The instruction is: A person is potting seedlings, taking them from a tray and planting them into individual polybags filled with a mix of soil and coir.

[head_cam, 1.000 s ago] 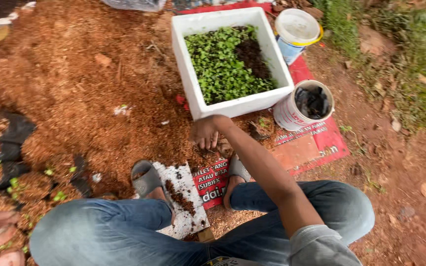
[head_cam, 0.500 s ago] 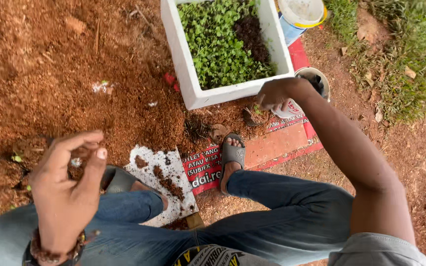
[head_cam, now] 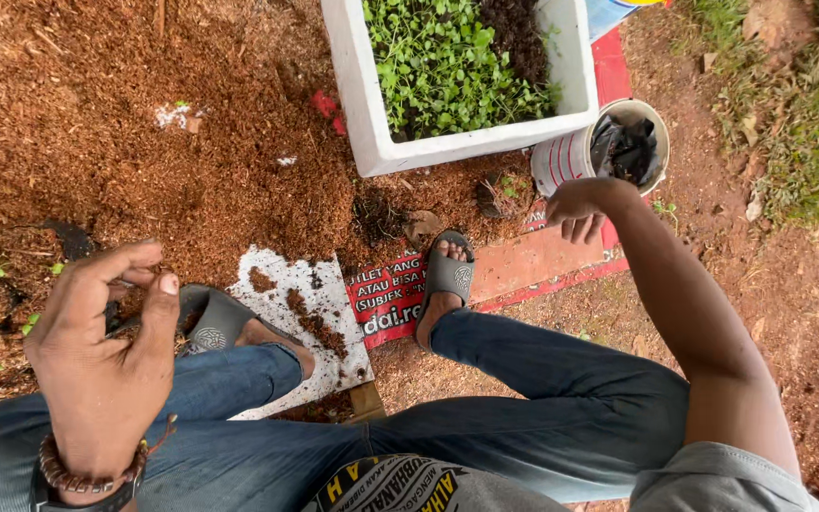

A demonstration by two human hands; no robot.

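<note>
Seedlings (head_cam: 447, 66) fill a white foam box (head_cam: 372, 104) standing on reddish-brown mulch ahead of the seated person. Right hand (head_cam: 575, 207) reaches forward with fingers loosely curled and pointing down, empty, just beside a white bucket (head_cam: 571, 156) that holds crumpled black plastic bags (head_cam: 626, 147), which sits touching the box's near corner. Left hand (head_cam: 106, 332) is raised near the left knee, fingers bent toward the thumb; whether it pinches anything I cannot tell. Grey sandals (head_cam: 449, 275) rest on a red printed sheet (head_cam: 523, 270) and a white board (head_cam: 319, 313) dusted with soil.
</note>
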